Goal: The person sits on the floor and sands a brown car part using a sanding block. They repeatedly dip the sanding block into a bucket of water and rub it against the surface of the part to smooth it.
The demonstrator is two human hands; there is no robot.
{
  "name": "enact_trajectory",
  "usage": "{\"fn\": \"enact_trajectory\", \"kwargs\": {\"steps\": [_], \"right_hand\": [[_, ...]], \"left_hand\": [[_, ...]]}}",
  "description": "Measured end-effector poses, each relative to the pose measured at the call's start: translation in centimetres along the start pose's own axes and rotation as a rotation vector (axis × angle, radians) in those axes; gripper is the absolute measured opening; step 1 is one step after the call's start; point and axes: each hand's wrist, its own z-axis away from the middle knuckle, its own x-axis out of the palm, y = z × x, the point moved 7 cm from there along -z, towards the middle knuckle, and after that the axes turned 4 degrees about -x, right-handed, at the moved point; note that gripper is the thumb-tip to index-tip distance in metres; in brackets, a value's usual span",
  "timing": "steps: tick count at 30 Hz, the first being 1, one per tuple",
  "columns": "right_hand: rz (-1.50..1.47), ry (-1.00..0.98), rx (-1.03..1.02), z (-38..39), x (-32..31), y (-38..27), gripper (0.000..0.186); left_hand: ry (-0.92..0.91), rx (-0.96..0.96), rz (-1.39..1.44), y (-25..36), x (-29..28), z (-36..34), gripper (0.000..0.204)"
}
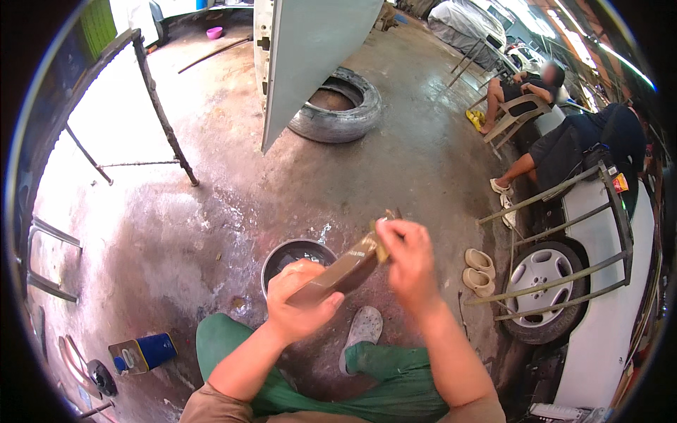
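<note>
My left hand (300,299) is wrapped round the lower-left end of a long, flat, brownish-grey piece (337,269), held tilted upward to the right. My right hand (405,257) pinches a small olive-yellow scrap (381,250) against the piece's far end; exactly what it is cannot be made out. Beneath the piece sits a round metal basin (269,255) of dark liquid, partly hidden by my hands. My green-trousered legs and a grey clog (364,331) are below.
A grey panel (310,42) stands ahead beside a tyre (335,123). Metal frames (162,120) are left, with a blue can (154,352). At right are two people (529,99) (592,141), a rack (557,222), sandals (479,271) and a wheel (536,289).
</note>
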Motion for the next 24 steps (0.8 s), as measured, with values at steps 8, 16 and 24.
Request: {"fn": "enact_trajectory", "kwargs": {"steps": [8, 16, 24], "right_hand": [[-0.125, -0.059, -0.184, 0.3, 1.2, -7.2, 0.053], [-0.117, -0.099, -0.160, 0.2, 1.8, -6.0, 0.050], [-0.128, -0.062, -0.282, 0.5, 2.1, -6.4, 0.050]], "left_hand": [[0.184, -0.496, 0.447, -6.9, 0.5, 2.5, 0.071], [0.173, -0.901, 0.691, -7.4, 1.3, 2.9, 0.074], [0.110, -0.895, 0.644, -7.8, 1.3, 3.2, 0.073]]}}
